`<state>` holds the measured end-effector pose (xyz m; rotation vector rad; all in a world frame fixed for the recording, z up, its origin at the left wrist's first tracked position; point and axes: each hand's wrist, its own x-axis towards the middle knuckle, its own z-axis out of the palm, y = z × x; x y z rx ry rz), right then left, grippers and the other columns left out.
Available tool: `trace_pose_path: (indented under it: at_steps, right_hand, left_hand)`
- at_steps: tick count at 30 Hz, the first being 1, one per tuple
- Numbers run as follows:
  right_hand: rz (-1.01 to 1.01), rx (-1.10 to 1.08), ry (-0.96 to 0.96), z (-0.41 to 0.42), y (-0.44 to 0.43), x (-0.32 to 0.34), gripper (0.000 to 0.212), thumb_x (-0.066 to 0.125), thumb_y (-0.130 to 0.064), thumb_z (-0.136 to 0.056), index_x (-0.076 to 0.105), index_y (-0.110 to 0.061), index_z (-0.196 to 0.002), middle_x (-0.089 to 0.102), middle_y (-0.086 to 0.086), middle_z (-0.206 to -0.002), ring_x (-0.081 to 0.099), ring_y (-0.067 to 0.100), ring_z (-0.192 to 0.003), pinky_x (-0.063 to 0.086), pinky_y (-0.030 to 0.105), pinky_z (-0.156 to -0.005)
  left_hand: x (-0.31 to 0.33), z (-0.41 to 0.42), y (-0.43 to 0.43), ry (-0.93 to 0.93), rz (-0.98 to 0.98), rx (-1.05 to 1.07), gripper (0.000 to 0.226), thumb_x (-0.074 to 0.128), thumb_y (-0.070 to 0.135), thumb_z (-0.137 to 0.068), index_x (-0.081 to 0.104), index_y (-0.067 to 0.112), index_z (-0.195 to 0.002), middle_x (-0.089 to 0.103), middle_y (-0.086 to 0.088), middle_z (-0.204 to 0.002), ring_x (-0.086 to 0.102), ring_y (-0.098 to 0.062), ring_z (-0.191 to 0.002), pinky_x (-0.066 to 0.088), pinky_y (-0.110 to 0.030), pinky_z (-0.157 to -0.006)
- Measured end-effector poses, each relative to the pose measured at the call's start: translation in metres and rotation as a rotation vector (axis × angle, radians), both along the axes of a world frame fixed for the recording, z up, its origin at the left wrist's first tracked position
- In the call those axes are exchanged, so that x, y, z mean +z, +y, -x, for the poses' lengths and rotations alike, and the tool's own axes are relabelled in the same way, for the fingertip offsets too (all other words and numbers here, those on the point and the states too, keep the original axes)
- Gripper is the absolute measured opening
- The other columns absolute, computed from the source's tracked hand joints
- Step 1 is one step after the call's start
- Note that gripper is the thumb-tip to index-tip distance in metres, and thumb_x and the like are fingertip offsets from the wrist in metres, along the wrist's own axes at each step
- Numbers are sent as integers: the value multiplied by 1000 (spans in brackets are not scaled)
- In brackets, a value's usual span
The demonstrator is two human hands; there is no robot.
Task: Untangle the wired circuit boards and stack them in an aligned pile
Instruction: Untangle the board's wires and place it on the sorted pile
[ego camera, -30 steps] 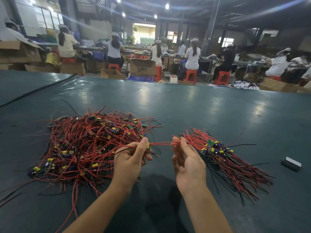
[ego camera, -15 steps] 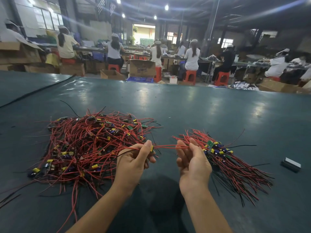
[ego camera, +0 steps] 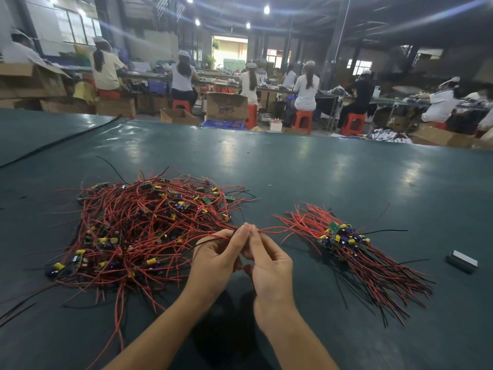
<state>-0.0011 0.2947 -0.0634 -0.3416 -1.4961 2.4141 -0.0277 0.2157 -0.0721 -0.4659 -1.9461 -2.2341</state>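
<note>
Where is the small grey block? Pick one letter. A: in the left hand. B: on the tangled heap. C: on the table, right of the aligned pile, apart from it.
C: the grey block lies on the table, right of the aligned pile and clear of its wires, while the left hand and right hand pinch a red wire.
</note>
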Motion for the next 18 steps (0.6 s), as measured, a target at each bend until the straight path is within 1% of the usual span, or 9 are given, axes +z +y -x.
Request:
trace_pose_path:
  at_steps: [2,4,6,8,9,11,14,16,18]
  right_hand:
    - [25,1,-18,1,3,0,17,69,-23,-85,81,-24,-74,76,4,-81,68,22,-80,55,40,-85]
    - [57,1,-41,1,6,2,12,73,-25,-81,81,-19,-73,73,6,-77,62,26,-80,53,47,-87]
    - [89,-32,-87,3,13,5,11,75,-24,-82,82,-21,-74,71,-4,-71,58,18,-74,53,40,-76]
    - [95,-94,-136,6,23,8,16,74,-25,-85,81,-27,-71,62,-16,-60,48,8,-64,44,24,-59]
    - [103,-128,-152,8,29,9,17,74,-25,-85,81,-28,-70,60,-18,-57,46,6,-61,41,21,-54]
    - [130,-176,-161,10,40,10,15,74,-26,-85,81,-23,-73,64,-18,-61,49,6,-63,39,20,-52]
    - [167,-211,-172,12,54,10,11,74,-27,-86,79,-18,-86,69,-15,-71,57,7,-70,42,20,-53]
    - [170,-216,-158,13,57,10,11,73,-27,-86,78,-19,-81,72,-11,-74,64,8,-73,44,21,-53]
    - [164,-196,-121,12,56,8,17,72,-26,-87,78,-20,-73,76,-6,-79,68,7,-72,46,21,-52]
  left_hand:
    - [0,0,1,13,25,13,22,61,41,-83,75,30,-68,70,7,-63,63,0,-56,47,-10,-55]
    - [-1,0,2,22,31,39,26,61,41,-83,73,29,-65,68,7,-59,60,0,-53,45,-10,-53]
    - [-2,1,1,22,41,68,31,61,44,-82,72,23,-63,66,2,-56,56,-2,-48,43,-12,-51]
    - [-2,2,1,15,53,72,34,60,48,-81,71,19,-66,66,-4,-56,53,-5,-47,43,-15,-50]
    - [-1,2,0,11,50,71,34,60,48,-81,72,19,-67,66,-5,-56,53,-5,-47,43,-15,-50]
    - [-1,2,-1,11,39,81,33,60,47,-81,72,21,-66,66,-3,-56,53,-4,-48,44,-15,-50]
    - [0,3,-3,14,31,109,32,59,45,-83,71,25,-62,65,-2,-56,53,-3,-49,44,-14,-50]
    - [1,3,-4,6,26,121,32,59,46,-83,71,25,-62,65,-2,-56,53,-3,-48,44,-14,-50]
    - [1,3,-5,-9,10,133,33,60,48,-82,71,24,-62,65,-2,-56,52,-4,-48,44,-15,-50]
